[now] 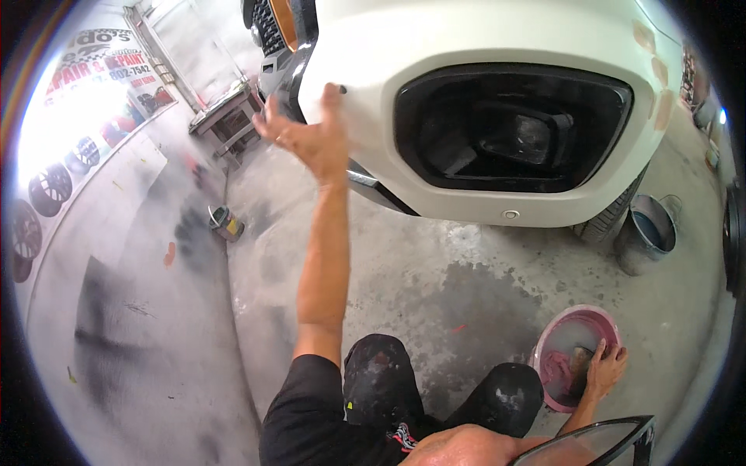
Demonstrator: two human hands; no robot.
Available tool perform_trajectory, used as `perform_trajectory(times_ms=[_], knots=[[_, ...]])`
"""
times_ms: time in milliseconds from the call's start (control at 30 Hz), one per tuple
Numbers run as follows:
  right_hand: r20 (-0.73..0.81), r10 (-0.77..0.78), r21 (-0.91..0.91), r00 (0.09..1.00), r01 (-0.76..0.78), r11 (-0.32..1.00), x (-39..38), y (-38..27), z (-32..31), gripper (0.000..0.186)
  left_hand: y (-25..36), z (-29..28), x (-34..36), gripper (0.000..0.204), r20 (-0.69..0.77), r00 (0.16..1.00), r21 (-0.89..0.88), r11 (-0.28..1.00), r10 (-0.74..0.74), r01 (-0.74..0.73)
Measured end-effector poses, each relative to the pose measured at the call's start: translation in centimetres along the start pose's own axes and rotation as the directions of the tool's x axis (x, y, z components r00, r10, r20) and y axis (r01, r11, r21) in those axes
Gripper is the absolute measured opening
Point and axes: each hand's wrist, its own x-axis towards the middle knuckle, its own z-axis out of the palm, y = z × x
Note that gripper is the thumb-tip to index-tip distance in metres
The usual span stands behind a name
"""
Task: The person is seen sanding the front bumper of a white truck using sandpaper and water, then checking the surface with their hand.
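Observation:
My left hand is raised at the left side of a white car bumper, with its fingers spread and nothing in them. Whether its fingertips touch the bumper I cannot tell. Low on the right, my right hand reaches over the edge of a pink basin. Its fingers close on a grey-brown flat piece, which dips into cloudy water. Beside that piece a pink cloth lies in the basin. A glossy black panel with a lamp is set in the bumper.
A grey metal bucket stands by the car's tyre. Across the floor at left, a small paint-stained can sits near the spray-marked wall. Behind it is a workbench. Wet patches darken the concrete before my knees.

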Motion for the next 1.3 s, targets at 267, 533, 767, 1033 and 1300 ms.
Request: perform_trajectory(times_ms=[267, 533, 767, 1033, 1300], knots=[[0.006, 0.034, -0.027, 0.999, -0.034, 0.999, 0.3, -0.6, -0.8, 0.058, 0.0, 0.8, -0.7, 0.082, 0.044, 0.998, 0.089, 0.995, 0.051, -0.054], [0.033, 0.014, -0.029, 0.999, -0.013, 1.0, 0.0, -0.4, -1.1, 0.056, -3.0, 0.7, 1.4, 0.094, -0.111, 0.945, -0.192, 0.94, -0.308, 0.283], [-0.031, -0.016, -0.033, 0.999, 0.015, 0.999, 0.1, 0.3, 0.3, 0.055, 3.6, 1.8, -1.2, 0.096, -0.015, 1.0, -0.052, 0.998, 0.02, -0.021], [0.024, -0.001, -0.022, 1.0, 0.001, 1.0, -0.3, -0.7, -1.4, 0.059, -1.4, 0.1, 1.9, 0.099, 0.053, 0.943, -0.089, 0.939, -0.327, 0.331], [0.027, -0.002, -0.019, 1.0, 0.002, 1.0, 0.2, -0.4, -0.8, 0.059, 4.1, 1.5, -1.6, 0.1, 0.035, 0.991, -0.127, 0.983, -0.127, 0.13]])
